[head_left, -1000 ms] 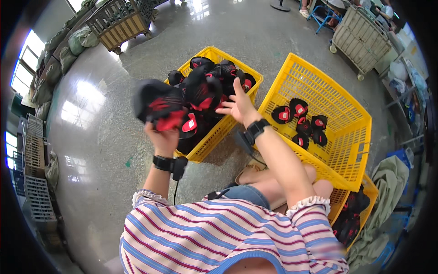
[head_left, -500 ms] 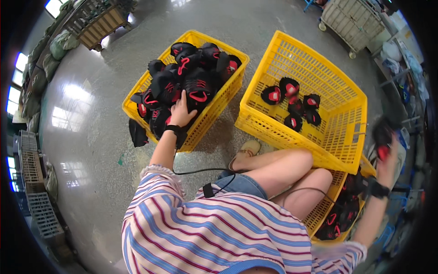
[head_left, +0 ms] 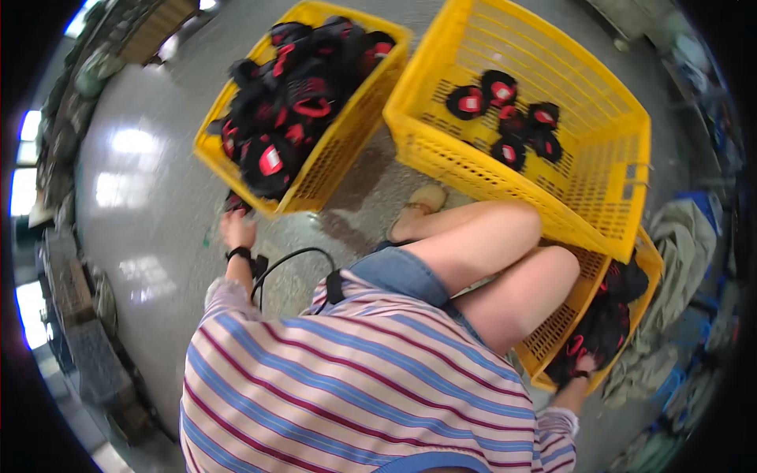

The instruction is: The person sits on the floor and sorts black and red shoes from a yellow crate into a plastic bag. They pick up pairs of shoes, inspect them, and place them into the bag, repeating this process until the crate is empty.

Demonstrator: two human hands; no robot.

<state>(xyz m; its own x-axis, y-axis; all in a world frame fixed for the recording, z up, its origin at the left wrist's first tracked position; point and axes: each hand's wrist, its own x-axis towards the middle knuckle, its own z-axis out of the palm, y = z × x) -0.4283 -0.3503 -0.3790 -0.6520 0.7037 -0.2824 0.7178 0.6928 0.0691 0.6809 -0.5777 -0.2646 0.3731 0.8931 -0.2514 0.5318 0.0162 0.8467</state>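
My left hand [head_left: 237,230] is at the near left corner of the left yellow crate, its fingers closed on a small black and red shoe upper [head_left: 236,203] outside the crate wall. That crate [head_left: 347,142] is heaped with black and red shoe uppers [head_left: 303,91]. At the lower right, my right hand [head_left: 585,363] reaches down into a lower yellow crate [head_left: 544,339] beside my knee. Its fingers are blurred against the dark shoe uppers [head_left: 603,327] there, so their grip is hidden.
A tilted yellow crate [head_left: 516,185] stands ahead of my knees, partly over the lower one, with several shoe uppers [head_left: 505,118] inside. Grey-green cloth [head_left: 670,276] lies at the right. Dark crates [head_left: 95,339] line the left side. A cable runs from my left wrist to my waist.
My left hand has left the heap and moved down to the crate's near left corner. My right hand, which was raised with a shoe upper at the right, has come down into the lower crate. The view has shifted.
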